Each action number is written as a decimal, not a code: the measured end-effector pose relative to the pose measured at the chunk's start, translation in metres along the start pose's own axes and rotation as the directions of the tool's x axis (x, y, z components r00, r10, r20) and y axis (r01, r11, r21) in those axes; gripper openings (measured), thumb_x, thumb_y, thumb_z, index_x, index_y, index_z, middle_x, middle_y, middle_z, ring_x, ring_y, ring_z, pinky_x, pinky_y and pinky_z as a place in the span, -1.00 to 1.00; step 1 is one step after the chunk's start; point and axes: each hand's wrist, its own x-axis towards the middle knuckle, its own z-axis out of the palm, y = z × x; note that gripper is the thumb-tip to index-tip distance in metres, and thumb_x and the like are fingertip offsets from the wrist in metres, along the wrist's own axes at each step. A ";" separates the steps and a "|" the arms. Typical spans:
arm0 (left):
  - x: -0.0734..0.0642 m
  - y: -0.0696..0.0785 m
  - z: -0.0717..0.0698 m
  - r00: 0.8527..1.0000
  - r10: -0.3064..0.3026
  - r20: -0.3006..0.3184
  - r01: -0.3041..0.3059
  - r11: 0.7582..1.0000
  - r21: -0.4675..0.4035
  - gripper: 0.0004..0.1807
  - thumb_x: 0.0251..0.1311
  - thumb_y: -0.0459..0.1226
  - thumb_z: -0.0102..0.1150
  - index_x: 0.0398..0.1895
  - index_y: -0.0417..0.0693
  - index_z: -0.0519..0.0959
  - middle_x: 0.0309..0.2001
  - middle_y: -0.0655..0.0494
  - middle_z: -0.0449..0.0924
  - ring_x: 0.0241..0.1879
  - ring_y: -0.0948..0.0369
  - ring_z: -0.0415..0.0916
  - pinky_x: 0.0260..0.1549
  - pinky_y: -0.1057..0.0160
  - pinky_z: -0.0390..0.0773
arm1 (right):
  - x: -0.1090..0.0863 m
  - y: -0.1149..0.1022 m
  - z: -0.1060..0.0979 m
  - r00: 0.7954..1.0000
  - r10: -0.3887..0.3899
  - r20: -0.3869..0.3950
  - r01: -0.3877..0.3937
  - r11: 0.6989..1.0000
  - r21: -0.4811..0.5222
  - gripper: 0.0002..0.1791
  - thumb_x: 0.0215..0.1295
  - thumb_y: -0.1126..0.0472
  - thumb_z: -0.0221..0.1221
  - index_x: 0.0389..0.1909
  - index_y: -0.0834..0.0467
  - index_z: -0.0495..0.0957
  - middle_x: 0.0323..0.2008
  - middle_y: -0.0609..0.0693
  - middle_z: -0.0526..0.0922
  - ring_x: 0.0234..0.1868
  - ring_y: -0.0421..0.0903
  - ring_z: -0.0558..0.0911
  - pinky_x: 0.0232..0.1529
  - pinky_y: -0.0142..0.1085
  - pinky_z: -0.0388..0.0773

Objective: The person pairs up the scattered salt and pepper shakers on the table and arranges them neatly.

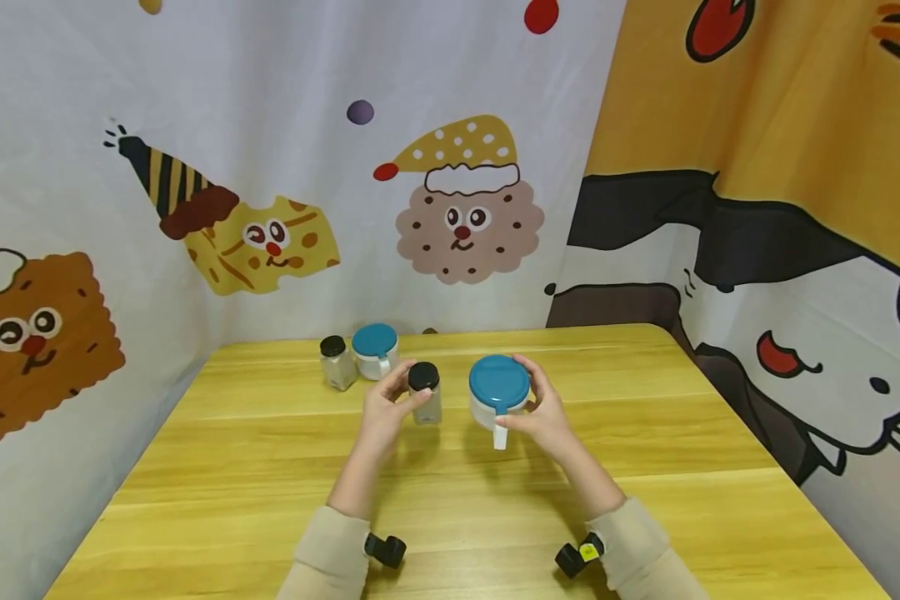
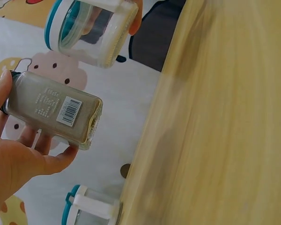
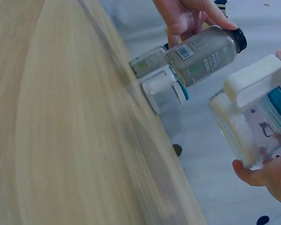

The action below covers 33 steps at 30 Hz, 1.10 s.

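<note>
My left hand [image 1: 387, 408] grips a square glass spice jar [image 2: 56, 107] with a black lid and a barcode label; grey-brown powder shows through its glass. In my right hand [image 1: 546, 417] is a clear seasoning jar [image 3: 260, 117] with a blue lid [image 1: 499, 381] and a white handle. Pale contents lie near its base. Both jars are held above the table, side by side and apart. Part of the right hand is hidden behind its jar in the head view.
At the back left of the wooden table [image 1: 450, 517] stand another black-lidded spice jar [image 1: 338, 367] and another blue-lidded seasoning jar [image 1: 376, 350], close together. A cartoon-printed curtain [image 1: 285, 167] hangs behind the table's far edge.
</note>
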 end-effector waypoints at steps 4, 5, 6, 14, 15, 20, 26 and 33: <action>-0.002 -0.002 0.006 1.000 -0.018 0.021 0.018 1.000 0.007 -0.45 0.04 -0.48 0.36 0.18 -0.22 0.51 -0.26 0.06 0.53 -0.12 0.15 0.44 -0.03 0.16 0.38 | -0.002 0.002 -0.006 1.000 -0.021 -0.004 0.021 1.000 -0.017 0.05 -0.16 0.56 0.41 0.42 0.22 0.11 0.26 0.21 0.33 0.19 0.04 0.32 0.08 0.03 0.33; -0.002 -0.002 0.008 0.999 -0.022 0.027 0.022 1.000 0.001 -0.44 0.05 -0.49 0.35 0.18 -0.22 0.50 -0.26 0.06 0.52 -0.12 0.15 0.43 -0.02 0.15 0.37 | -0.003 0.002 -0.008 1.000 -0.024 -0.004 0.024 1.000 -0.018 0.05 -0.16 0.55 0.41 0.42 0.23 0.11 0.26 0.22 0.33 0.19 0.05 0.32 0.09 0.04 0.33; -0.003 -0.002 0.009 0.999 -0.024 0.036 0.024 1.000 -0.003 -0.44 0.05 -0.49 0.34 0.19 -0.23 0.49 -0.25 0.06 0.52 -0.13 0.16 0.43 -0.02 0.14 0.37 | -0.004 0.002 -0.009 1.000 -0.026 -0.003 0.026 0.999 -0.022 0.05 -0.15 0.55 0.41 0.42 0.23 0.11 0.26 0.22 0.33 0.19 0.05 0.33 0.09 0.05 0.32; -0.018 0.018 0.024 0.997 -0.025 0.073 0.026 1.000 -0.004 -0.47 0.06 -0.52 0.32 0.17 -0.35 0.47 -0.24 -0.01 0.54 -0.13 0.12 0.44 0.03 0.04 0.36 | -0.010 0.001 -0.018 1.000 -0.017 0.007 0.017 0.999 -0.028 0.05 -0.12 0.53 0.40 0.43 0.23 0.08 0.27 0.22 0.32 0.20 0.06 0.32 0.13 0.13 0.28; -0.020 0.021 0.026 0.997 -0.025 0.073 0.025 1.000 -0.003 -0.47 0.06 -0.52 0.32 0.16 -0.36 0.47 -0.24 -0.01 0.55 -0.13 0.12 0.45 0.01 0.07 0.38 | -0.010 0.001 -0.019 1.000 -0.014 0.006 0.015 0.999 -0.029 0.05 -0.12 0.53 0.40 0.43 0.22 0.09 0.27 0.22 0.32 0.20 0.05 0.32 0.13 0.14 0.27; -0.021 0.019 0.031 0.998 -0.021 0.066 0.023 1.000 -0.017 -0.47 0.05 -0.52 0.33 0.15 -0.38 0.47 -0.24 0.05 0.56 -0.16 0.16 0.45 -0.11 0.21 0.44 | -0.013 0.003 -0.024 1.000 -0.011 0.004 0.011 0.999 -0.033 0.04 -0.12 0.54 0.40 0.43 0.21 0.09 0.27 0.23 0.31 0.20 0.02 0.33 0.14 0.14 0.26; -0.022 0.017 0.035 0.997 -0.035 0.064 0.038 0.998 -0.045 -0.46 0.03 -0.53 0.33 0.16 -0.35 0.48 -0.26 0.05 0.55 -0.17 0.20 0.45 -0.07 0.19 0.43 | -0.014 0.006 -0.031 1.000 -0.019 0.009 0.019 0.999 -0.038 0.04 -0.11 0.54 0.39 0.43 0.24 0.07 0.27 0.23 0.31 0.16 -0.06 0.37 0.11 -0.03 0.34; -0.024 0.016 0.040 0.996 -0.027 0.081 0.032 0.997 -0.063 -0.46 0.02 -0.55 0.33 0.15 -0.34 0.49 -0.24 0.03 0.58 -0.14 0.19 0.46 0.07 0.01 0.36 | -0.017 0.008 -0.038 0.999 -0.040 0.015 0.041 0.998 -0.043 0.03 -0.12 0.55 0.38 0.42 0.26 0.08 0.25 0.24 0.32 0.14 -0.09 0.39 0.03 -0.29 0.42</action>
